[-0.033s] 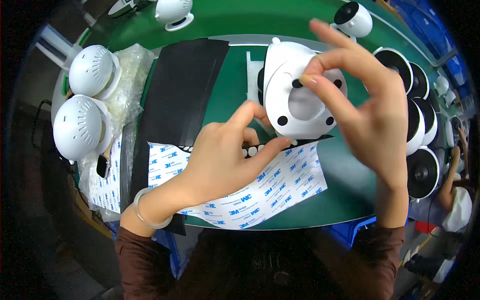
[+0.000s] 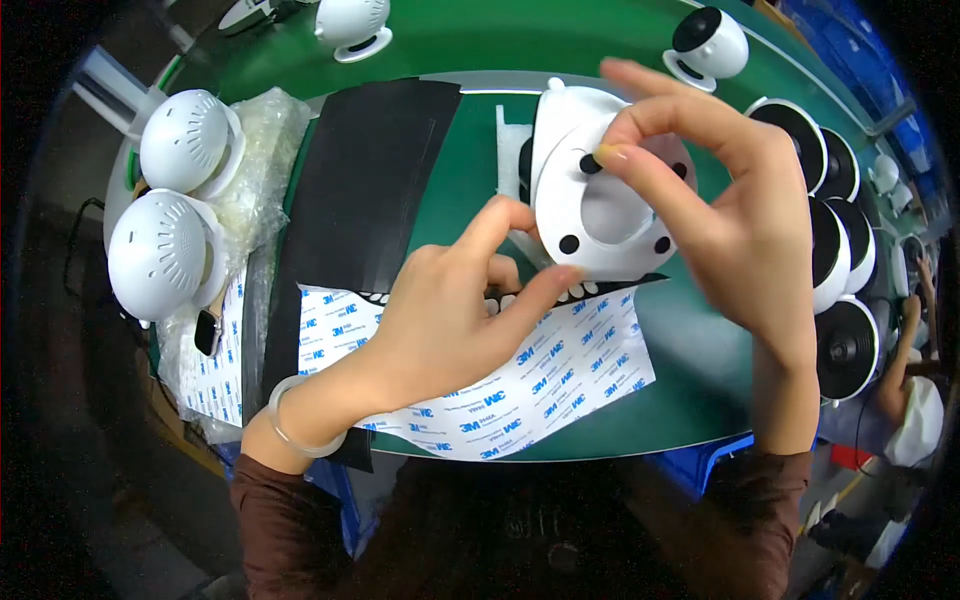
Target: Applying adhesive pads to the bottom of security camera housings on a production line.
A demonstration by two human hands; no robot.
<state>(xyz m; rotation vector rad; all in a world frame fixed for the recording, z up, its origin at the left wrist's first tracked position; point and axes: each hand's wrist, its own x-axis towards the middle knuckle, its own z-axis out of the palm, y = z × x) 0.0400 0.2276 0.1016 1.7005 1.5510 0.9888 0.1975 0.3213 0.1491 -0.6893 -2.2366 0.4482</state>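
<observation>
A white rounded device lies with its base turned up in front of me. Black round pads sit around the oval opening of that base. My left hand steadies the device at its lower left, thumb on the near edge and index finger on the left side. With thumb and index fingertip together, my right hand pinches at a black round pad on the base's upper left; whether the pad is fully down cannot be seen. Below the device lies a printed backing sheet with a cut-out black strip along its far edge.
A black sheet lies to the left. Two white devices stand on bubble wrap farther left. Several with black round fronts line the right edge. More stand at the back, including one white device. Another person's arm shows far right.
My right hand has shifted slightly left, its raised finger lower and farther left. The pinch stays at the same pad. The left thumb has moved slightly along the near edge.
</observation>
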